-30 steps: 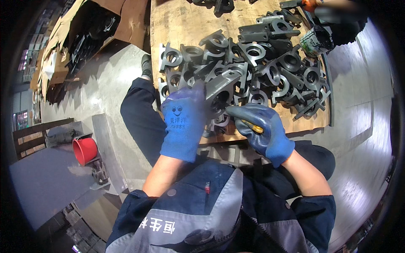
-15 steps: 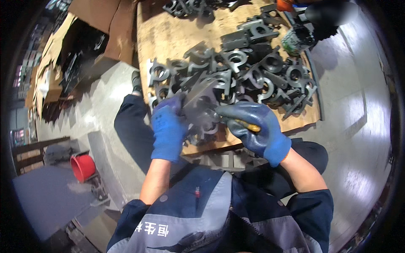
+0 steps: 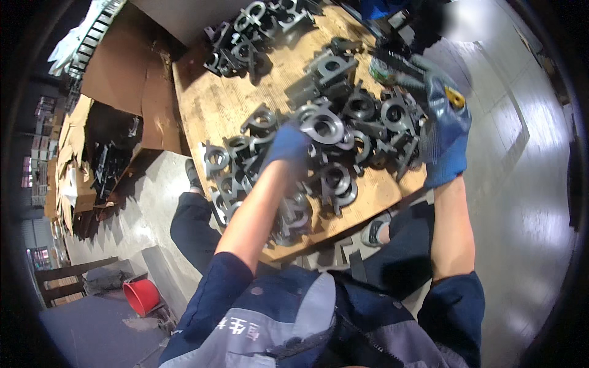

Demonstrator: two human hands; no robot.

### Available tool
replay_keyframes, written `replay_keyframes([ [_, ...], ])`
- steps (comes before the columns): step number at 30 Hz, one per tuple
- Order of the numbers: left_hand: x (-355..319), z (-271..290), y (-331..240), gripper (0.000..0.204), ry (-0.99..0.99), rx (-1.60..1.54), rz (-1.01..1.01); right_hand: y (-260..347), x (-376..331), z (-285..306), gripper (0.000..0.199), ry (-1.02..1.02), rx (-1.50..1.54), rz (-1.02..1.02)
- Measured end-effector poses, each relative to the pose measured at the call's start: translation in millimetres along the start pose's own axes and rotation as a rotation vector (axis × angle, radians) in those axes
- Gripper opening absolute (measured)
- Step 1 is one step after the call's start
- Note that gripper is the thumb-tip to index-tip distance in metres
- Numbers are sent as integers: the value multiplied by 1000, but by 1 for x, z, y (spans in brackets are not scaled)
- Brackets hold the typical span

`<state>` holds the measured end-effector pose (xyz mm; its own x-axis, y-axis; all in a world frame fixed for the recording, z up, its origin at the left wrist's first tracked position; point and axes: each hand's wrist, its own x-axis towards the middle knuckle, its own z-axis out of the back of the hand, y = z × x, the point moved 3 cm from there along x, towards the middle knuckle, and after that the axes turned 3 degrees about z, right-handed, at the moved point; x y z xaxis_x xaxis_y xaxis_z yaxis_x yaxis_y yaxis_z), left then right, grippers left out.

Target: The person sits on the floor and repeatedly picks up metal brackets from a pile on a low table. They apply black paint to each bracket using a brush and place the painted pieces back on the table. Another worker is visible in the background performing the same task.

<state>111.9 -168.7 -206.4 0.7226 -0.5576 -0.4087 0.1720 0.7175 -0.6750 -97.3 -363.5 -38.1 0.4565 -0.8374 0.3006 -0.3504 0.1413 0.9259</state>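
My left hand (image 3: 287, 146), in a blue glove and smeared by motion, is over the middle of a pile of grey metal brackets with round holes. Its fingers are hidden against a ring-holed bracket (image 3: 325, 126); whether they grip it I cannot tell. On the right, my right hand (image 3: 446, 126), in a dark-coated blue glove, is closed round a tool with a yellow handle (image 3: 454, 97). The tool's other end is not clear. This hand's fingers point toward a green, dark-smeared can (image 3: 381, 72) at the table's right edge.
The brackets lie on a wooden tabletop (image 3: 282, 52), with a second heap of brackets (image 3: 245, 43) at its far left. A large cardboard box (image 3: 126, 80) stands to the left. Lower left is a red bucket (image 3: 141, 298). Someone's dark-gloved arm (image 3: 417, 24) shows at the far right.
My right hand has moved right and away from me, toward the can, with the yellow-handled tool. My left hand has gone forward from the near edge to the middle of the pile. The view has shifted.
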Motion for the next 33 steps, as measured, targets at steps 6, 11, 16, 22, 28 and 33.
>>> replay_keyframes([
  [6,60,-24,-31,46,-68,394,-273,11,-8,-9,34,15,-26,-50],
  [11,60,18,-51,63,123,591,-533,1,-5,-2,35,-19,-101,-107],
  [16,171,81,52,65,-279,59,-35,-6,0,-16,39,49,-163,-124],
  [22,283,114,52,56,-516,345,76,-20,-2,-19,43,12,-450,-310],
  [28,382,147,22,63,-369,1112,-274,-59,2,-12,44,-79,-503,-366],
  [33,391,161,18,43,-9,1059,-217,-64,0,-7,45,-123,-485,-340],
])
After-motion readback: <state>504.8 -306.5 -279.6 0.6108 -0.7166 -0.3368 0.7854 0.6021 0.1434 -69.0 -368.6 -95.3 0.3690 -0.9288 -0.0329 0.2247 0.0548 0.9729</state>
